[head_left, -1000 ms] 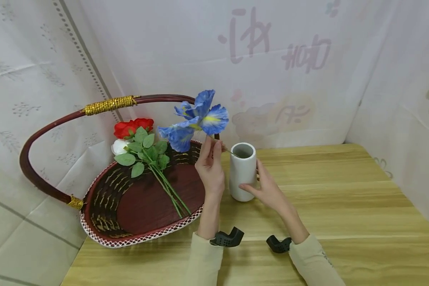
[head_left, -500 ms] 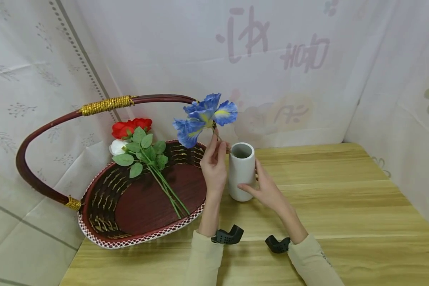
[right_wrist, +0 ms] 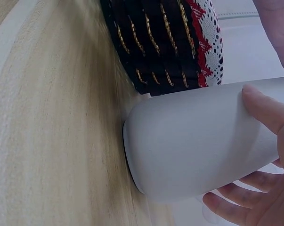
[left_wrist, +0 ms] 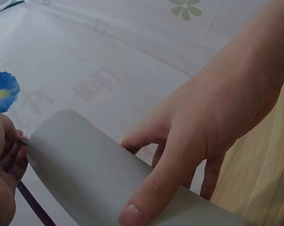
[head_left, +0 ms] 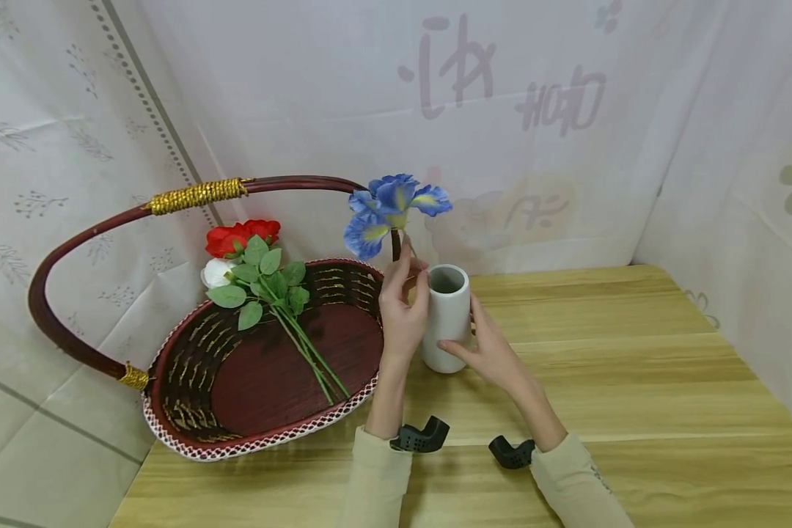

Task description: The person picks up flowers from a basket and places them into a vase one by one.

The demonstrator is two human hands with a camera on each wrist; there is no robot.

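Note:
My left hand (head_left: pixel 404 314) pinches the thin stem of a blue artificial iris (head_left: pixel 391 209) whose petals have yellow centres. The bloom stands above the fingertips, and the stem's lower part reaches the left rim of a white vase (head_left: pixel 445 323). In the left wrist view a short piece of stem (left_wrist: pixel 22 141) shows between the fingers, right at the vase's mouth. My right hand (head_left: pixel 493 350) holds the vase around its right side, thumb across the front. The vase stands upright on the wooden table, as the right wrist view shows at its base (right_wrist: pixel 146 155).
Left of the hands stands a dark red woven basket (head_left: pixel 257 381) with a tall arched handle (head_left: pixel 59 293) and lace rim. Red flowers (head_left: pixel 240 236) and a white flower (head_left: pixel 218 273) lie across it, green stems toward the front. Printed cloth (head_left: pixel 541 66) hangs behind the table (head_left: pixel 620 381).
My left hand has brought the iris rightward, closer to the vase, and turned the bloom more upright with its stem steeper at the rim. The right hand keeps its hold on the vase.

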